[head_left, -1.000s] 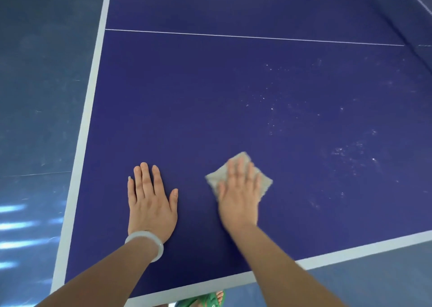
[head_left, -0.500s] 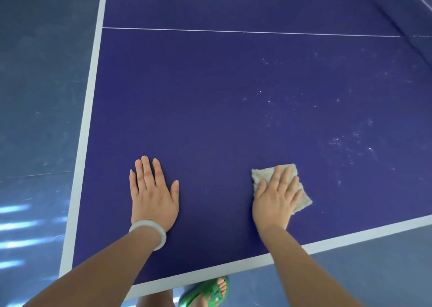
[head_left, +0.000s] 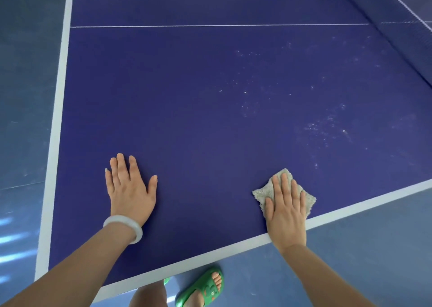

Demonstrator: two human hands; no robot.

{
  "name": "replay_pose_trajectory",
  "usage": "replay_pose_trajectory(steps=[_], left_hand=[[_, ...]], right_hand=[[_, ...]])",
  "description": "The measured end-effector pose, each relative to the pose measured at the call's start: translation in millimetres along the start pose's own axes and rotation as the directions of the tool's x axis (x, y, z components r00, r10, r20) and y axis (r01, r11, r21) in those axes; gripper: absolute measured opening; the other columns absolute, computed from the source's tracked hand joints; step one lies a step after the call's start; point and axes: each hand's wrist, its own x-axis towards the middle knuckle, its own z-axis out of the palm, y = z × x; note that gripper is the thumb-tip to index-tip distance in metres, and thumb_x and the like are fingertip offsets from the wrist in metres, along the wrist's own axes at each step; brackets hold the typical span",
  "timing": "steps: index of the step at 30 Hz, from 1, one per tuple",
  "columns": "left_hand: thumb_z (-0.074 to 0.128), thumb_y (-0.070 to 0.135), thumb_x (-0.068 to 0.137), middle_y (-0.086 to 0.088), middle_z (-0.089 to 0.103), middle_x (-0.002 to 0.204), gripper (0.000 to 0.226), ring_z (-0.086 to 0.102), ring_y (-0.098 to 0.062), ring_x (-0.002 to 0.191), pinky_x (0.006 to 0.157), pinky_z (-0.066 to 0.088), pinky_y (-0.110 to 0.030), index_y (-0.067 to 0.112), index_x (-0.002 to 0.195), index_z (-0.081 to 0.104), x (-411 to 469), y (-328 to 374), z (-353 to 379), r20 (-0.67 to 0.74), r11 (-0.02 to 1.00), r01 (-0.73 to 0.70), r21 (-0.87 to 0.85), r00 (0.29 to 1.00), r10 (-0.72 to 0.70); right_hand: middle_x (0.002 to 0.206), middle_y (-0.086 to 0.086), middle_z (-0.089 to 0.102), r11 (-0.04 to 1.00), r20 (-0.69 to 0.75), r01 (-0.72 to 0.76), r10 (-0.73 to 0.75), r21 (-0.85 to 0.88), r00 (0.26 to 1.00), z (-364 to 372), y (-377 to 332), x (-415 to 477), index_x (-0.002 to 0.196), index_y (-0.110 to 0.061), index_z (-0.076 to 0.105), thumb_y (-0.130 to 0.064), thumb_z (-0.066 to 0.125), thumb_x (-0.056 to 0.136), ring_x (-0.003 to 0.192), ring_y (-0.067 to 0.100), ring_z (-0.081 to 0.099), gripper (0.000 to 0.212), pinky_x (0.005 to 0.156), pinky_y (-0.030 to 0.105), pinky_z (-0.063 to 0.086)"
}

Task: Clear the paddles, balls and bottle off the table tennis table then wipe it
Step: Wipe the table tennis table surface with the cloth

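The blue table tennis table (head_left: 198,110) with white border lines fills the view. My right hand (head_left: 286,209) lies flat with straight fingers on a folded grey cloth (head_left: 259,193), pressing it onto the table close to the near white edge. My left hand (head_left: 129,188) rests flat on the bare surface to the left, fingers spread, a pale bangle on its wrist. No paddles, balls or bottle are in view. Whitish specks and smears (head_left: 325,129) mark the surface beyond the cloth, toward the right.
The net (head_left: 406,9) runs along the far right corner. A thin white centre line (head_left: 210,25) crosses the table farther out. Blue floor (head_left: 23,96) lies to the left and right front. My foot in a green sandal (head_left: 205,288) stands below the near edge.
My right hand has slid the cloth to the right and back toward the near edge. My left hand has stayed planted in the same spot.
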Motion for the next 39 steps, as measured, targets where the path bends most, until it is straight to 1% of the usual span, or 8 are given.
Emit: replay_pose_trajectory(steps=[5, 14, 18, 23, 26, 31, 34, 39], left_hand=[[0.045, 0.032, 0.100, -0.019, 0.013, 0.161, 0.061, 0.004, -0.032, 0.151, 0.123, -0.001, -0.040, 0.002, 0.150, 0.028, -2.5, 75.5, 11.2, 0.011, 0.951, -0.304, -0.053, 0.952, 0.305], [0.012, 0.053, 0.099, -0.025, 0.001, 0.160, 0.073, -0.005, -0.046, 0.147, 0.119, 0.001, -0.057, 0.008, 0.155, 0.003, -15.2, 187.5, 73.9, 0.075, 0.964, -0.211, 0.160, 0.977, 0.201], [0.013, 0.050, 0.097, -0.028, 0.011, 0.159, 0.073, 0.004, -0.047, 0.147, 0.119, 0.005, -0.057, 0.005, 0.154, 0.014, -15.7, 189.0, 78.5, 0.043, 0.958, -0.211, 0.196, 0.977, 0.207], [0.014, 0.049, 0.096, -0.027, 0.013, 0.158, 0.073, 0.005, -0.045, 0.147, 0.120, 0.005, -0.056, 0.004, 0.154, 0.017, -16.3, 190.8, 77.8, 0.061, 0.958, -0.201, 0.205, 0.979, 0.193], [0.019, 0.048, 0.096, -0.028, 0.016, 0.158, 0.072, 0.006, -0.045, 0.147, 0.120, 0.006, -0.057, 0.003, 0.153, 0.022, -16.4, 191.4, 77.7, 0.050, 0.960, -0.203, 0.191, 0.979, 0.197], [0.021, 0.048, 0.096, -0.027, 0.016, 0.158, 0.073, 0.006, -0.044, 0.148, 0.120, 0.006, -0.056, 0.004, 0.153, 0.022, -15.6, 191.6, 78.0, 0.041, 0.957, -0.202, 0.205, 0.979, 0.198], [0.021, 0.048, 0.096, -0.027, 0.015, 0.158, 0.072, 0.005, -0.044, 0.148, 0.120, 0.006, -0.056, 0.004, 0.153, 0.021, -16.2, 192.0, 77.8, 0.040, 0.958, -0.201, 0.204, 0.979, 0.198], [0.022, 0.046, 0.099, -0.028, 0.017, 0.157, 0.069, 0.008, -0.045, 0.147, 0.120, 0.008, -0.057, 0.003, 0.152, 0.023, -16.3, 191.2, 79.1, 0.033, 0.958, -0.200, 0.204, 0.980, 0.198]], right_hand=[[0.163, 0.004, 0.019, 1.000, -0.018, -0.008, 0.008, -0.005, 1.000, -0.7, -3.0, -0.3, 0.155, -0.018, 0.023, -0.041, 0.014, 0.103, 0.150, 0.027, 0.016, 0.058, 0.122, 0.047, 0.011], [0.165, -0.008, 0.003, 0.946, 0.070, 0.318, -0.322, 0.058, 0.944, -12.3, 94.8, 10.2, 0.157, -0.026, 0.012, -0.043, 0.017, 0.105, 0.152, 0.019, 0.001, 0.055, 0.123, 0.045, 0.004], [0.164, -0.002, 0.003, 0.995, 0.032, -0.066, 0.064, 0.068, 0.997, -22.4, 163.7, 47.5, 0.156, -0.023, 0.014, -0.035, 0.023, 0.106, 0.152, 0.024, 0.002, 0.052, 0.123, 0.040, 0.000], [0.165, 0.004, -0.002, 0.856, 0.033, -0.503, 0.503, 0.119, 0.864, -17.0, 102.0, 60.1, 0.158, -0.020, 0.005, -0.037, 0.019, 0.105, 0.151, 0.030, -0.001, 0.057, 0.121, 0.051, 0.001], [0.164, 0.006, 0.014, 0.996, -0.038, -0.070, 0.072, 0.060, 0.997, -8.0, 38.8, 35.7, 0.157, -0.018, 0.019, -0.038, 0.017, 0.104, 0.151, 0.030, 0.011, 0.057, 0.121, 0.051, 0.010], [0.165, -0.005, 0.009, 0.915, 0.052, 0.401, -0.403, 0.045, 0.914, -16.7, 91.0, 33.8, 0.157, -0.024, 0.017, -0.039, 0.019, 0.105, 0.152, 0.022, 0.009, 0.054, 0.121, 0.043, 0.005], [0.161, 0.006, 0.019, 0.996, -0.004, 0.078, -0.079, -0.050, 0.997, -25.6, 164.8, 61.5, 0.150, -0.016, 0.037, -0.028, 0.026, 0.100, 0.145, 0.035, 0.025, 0.053, 0.116, 0.046, 0.015], [0.165, 0.005, 0.006, 0.876, 0.024, -0.466, 0.467, 0.124, 0.884, -31.4, 179.6, 77.2, 0.157, -0.019, 0.013, -0.033, 0.012, 0.104, 0.150, 0.030, 0.007, 0.055, 0.120, 0.048, 0.005]])
